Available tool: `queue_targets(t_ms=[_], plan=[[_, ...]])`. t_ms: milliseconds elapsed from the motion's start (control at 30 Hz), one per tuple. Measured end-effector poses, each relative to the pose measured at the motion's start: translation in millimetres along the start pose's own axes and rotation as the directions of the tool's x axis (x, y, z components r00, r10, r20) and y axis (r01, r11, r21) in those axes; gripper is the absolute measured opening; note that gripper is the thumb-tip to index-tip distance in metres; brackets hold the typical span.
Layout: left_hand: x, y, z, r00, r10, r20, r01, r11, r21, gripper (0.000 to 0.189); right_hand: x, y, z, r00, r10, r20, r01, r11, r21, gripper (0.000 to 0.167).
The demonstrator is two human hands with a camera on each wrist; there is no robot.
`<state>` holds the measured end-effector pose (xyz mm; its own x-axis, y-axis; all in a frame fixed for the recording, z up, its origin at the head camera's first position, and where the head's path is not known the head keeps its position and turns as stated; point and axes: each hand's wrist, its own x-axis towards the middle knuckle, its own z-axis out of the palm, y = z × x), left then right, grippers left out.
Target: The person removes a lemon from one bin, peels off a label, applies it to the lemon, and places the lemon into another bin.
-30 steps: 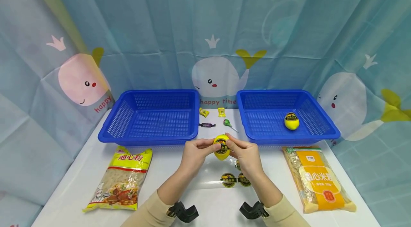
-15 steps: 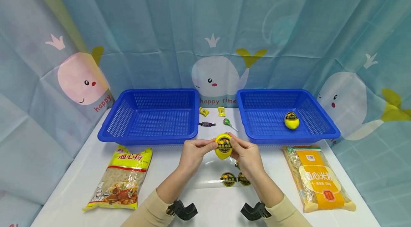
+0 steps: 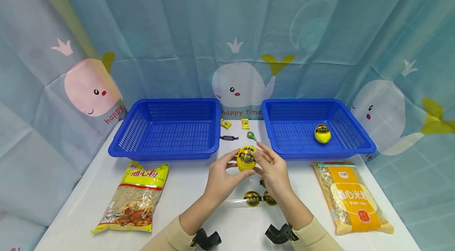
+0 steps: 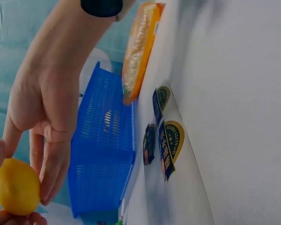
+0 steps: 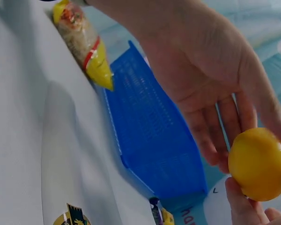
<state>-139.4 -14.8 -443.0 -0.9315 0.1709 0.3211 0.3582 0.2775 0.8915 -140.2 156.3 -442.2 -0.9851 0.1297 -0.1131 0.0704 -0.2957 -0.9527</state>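
A yellow lemon (image 3: 245, 167) is up over the table, a round black-and-gold fruit sticker (image 3: 247, 156) on the side facing me. My left hand (image 3: 222, 178) holds it, thumb below and fingers round its left side. My right hand (image 3: 275, 172) has its thumb at the sticker's right edge and other fingers at the lemon's lower right; its index finger stands off, pointing up. In the left wrist view the lemon (image 4: 18, 187) shows plain yellow skin. Below the hands lies a clear sheet (image 3: 232, 203) with several more stickers (image 3: 252, 199).
Blue baskets stand at back left (image 3: 174, 156) and back right (image 3: 302, 156); a stickered lemon (image 3: 322, 135) sits in the right one. Between them lie yellow wrapped candies (image 3: 245, 124), a purple candy (image 3: 229, 138) and a green lollipop (image 3: 251, 135). Packaged food bags flank, left (image 3: 133, 199) and right (image 3: 353, 199).
My left hand has shifted its grip, from pinching the lemon's upper left to thumb underneath. The lemon has tipped back and up a little. My right index finger has come off it.
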Motion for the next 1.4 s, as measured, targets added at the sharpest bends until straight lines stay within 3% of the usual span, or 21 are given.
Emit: queue_targets(t_ms=[100, 200, 333, 433, 633, 800, 933, 1133, 1300, 1400], plan=[[-0.3, 1.7, 2.8, 0.999, 0.032, -0.033, -0.029, 0.997, 0.066, 0.069, -0.2, 0.2, 0.5, 1.000, -0.014, 0.021, 0.015, 0.999, -0.052, 0.052], [-0.1, 1.5, 3.3, 0.997, 0.055, -0.053, -0.051, 0.996, 0.074, 0.064, -0.2, -1.5, -3.1, 0.996, -0.066, 0.060, 0.075, 0.983, -0.166, 0.052], [0.4, -0.4, 2.0, 0.995, 0.082, -0.064, -0.077, 0.995, 0.067, 0.060, 1.0, -7.4, -19.7, 0.974, -0.184, 0.136, 0.217, 0.929, -0.299, 0.051], [2.0, -1.7, 0.6, 0.994, 0.081, -0.074, -0.076, 0.995, 0.060, 0.059, 2.2, -15.4, -39.7, 0.954, -0.253, 0.164, 0.293, 0.902, -0.316, 0.051], [3.1, -4.8, -0.2, 0.994, 0.074, -0.084, -0.068, 0.995, 0.067, 0.061, 4.6, -41.0, -84.5, 0.945, -0.314, 0.096, 0.325, 0.851, -0.413, 0.051], [3.0, -5.9, 0.1, 0.993, 0.082, -0.087, -0.076, 0.995, 0.067, 0.061, 7.3, -63.5, -122.4, 0.934, -0.357, -0.001, 0.293, 0.768, -0.570, 0.052], [4.1, -3.8, 0.3, 0.993, 0.088, -0.080, -0.083, 0.994, 0.066, 0.062, 12.1, -83.2, -159.2, 0.921, -0.381, -0.079, 0.218, 0.676, -0.704, 0.057], [7.2, -1.4, 0.8, 0.996, 0.060, -0.067, -0.055, 0.996, 0.073, 0.061, 23.4, -105.3, -216.4, 0.913, -0.368, -0.176, 0.096, 0.612, -0.785, 0.064], [9.4, -1.8, 1.7, 0.998, 0.049, -0.041, -0.045, 0.995, 0.089, 0.060, 31.5, -116.1, -250.2, 0.883, -0.395, -0.252, -0.025, 0.498, -0.867, 0.070], [11.2, -2.1, 1.8, 0.998, 0.054, -0.029, -0.051, 0.994, 0.096, 0.060, 35.5, -117.7, -264.0, 0.881, -0.382, -0.279, -0.083, 0.457, -0.886, 0.072]])
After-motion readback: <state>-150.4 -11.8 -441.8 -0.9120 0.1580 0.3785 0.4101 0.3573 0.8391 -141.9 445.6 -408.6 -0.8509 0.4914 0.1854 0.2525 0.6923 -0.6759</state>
